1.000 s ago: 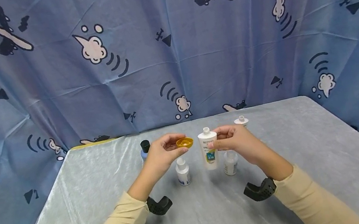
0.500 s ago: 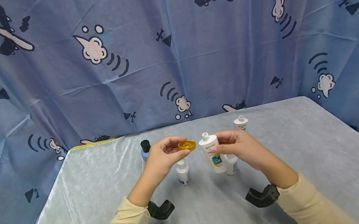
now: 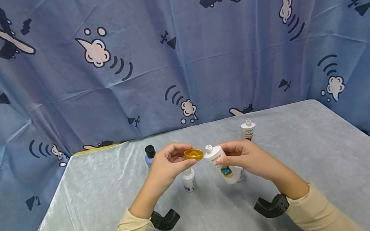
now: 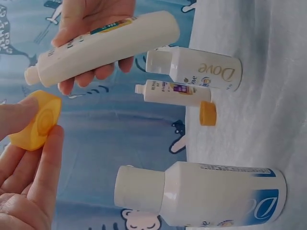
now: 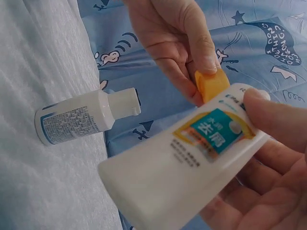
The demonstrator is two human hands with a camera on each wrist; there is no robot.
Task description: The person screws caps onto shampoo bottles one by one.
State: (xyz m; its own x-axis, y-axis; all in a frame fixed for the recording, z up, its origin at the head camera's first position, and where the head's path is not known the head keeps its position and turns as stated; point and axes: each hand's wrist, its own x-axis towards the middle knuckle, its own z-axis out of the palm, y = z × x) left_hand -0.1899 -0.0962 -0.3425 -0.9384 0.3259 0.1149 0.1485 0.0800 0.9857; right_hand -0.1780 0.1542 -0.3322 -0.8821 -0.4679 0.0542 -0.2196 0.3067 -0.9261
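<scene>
My left hand (image 3: 170, 165) pinches a yellow bottle cap (image 3: 193, 155) between thumb and fingers, its hollow underside turned toward the bottle. My right hand (image 3: 246, 158) grips a white shampoo bottle (image 3: 220, 163) around its upper body. That bottle has no cap on its bare neck, and it leans with the neck toward the left. Cap and neck are close together in the head view. In the right wrist view the bottle's teal and yellow label (image 5: 216, 129) faces the camera, and the yellow cap (image 5: 212, 85) shows behind its top.
On the table (image 3: 120, 209) stand a white Dove bottle (image 4: 225, 194), another Dove bottle (image 4: 206, 69) partly behind the held one, and an uncapped white bottle (image 3: 248, 130). A second yellow cap (image 4: 208, 113) lies near it. A blue bottle with black cap (image 3: 150, 153) stands left.
The right hand has lowered the shampoo bottle and tilted its neck left, closer to the cap. The left hand has sunk slightly, the yellow cap tipping toward the bottle.
</scene>
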